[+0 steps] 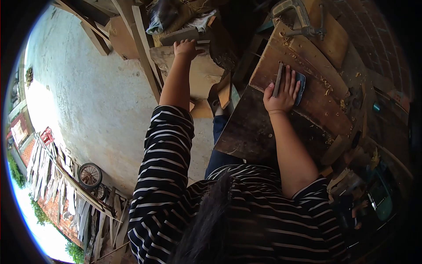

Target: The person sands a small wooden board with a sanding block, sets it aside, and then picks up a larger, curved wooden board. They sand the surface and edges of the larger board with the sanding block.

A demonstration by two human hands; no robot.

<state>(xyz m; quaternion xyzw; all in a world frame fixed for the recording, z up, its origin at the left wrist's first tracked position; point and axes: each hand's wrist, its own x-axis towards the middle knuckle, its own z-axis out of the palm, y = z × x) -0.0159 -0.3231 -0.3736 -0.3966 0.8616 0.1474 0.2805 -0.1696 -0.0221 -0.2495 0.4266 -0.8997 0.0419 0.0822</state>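
Observation:
My left hand (186, 49) is at the upper edge of a pale wooden board (198, 72), its fingers bent over that edge and the thumb stretched to the right. Close behind the fingertips lies a grey-brown wooden block (179, 36). On the brown work board (314, 99), my right hand (282, 93) has a short, thin wooden strip (278, 80) between its thumb and fingers. The fingers point away from me, partly over a blue-grey flat piece (300, 88) that shows at their right side.
A metal C-clamp (303, 24) grips the work board's far end. Wood shavings (327, 86) lie scattered along it. Dark planking (246, 125) slopes in front of me. To the left are a concrete floor (96, 101), a spoked wheel (89, 176) and stacked wood slats (55, 180).

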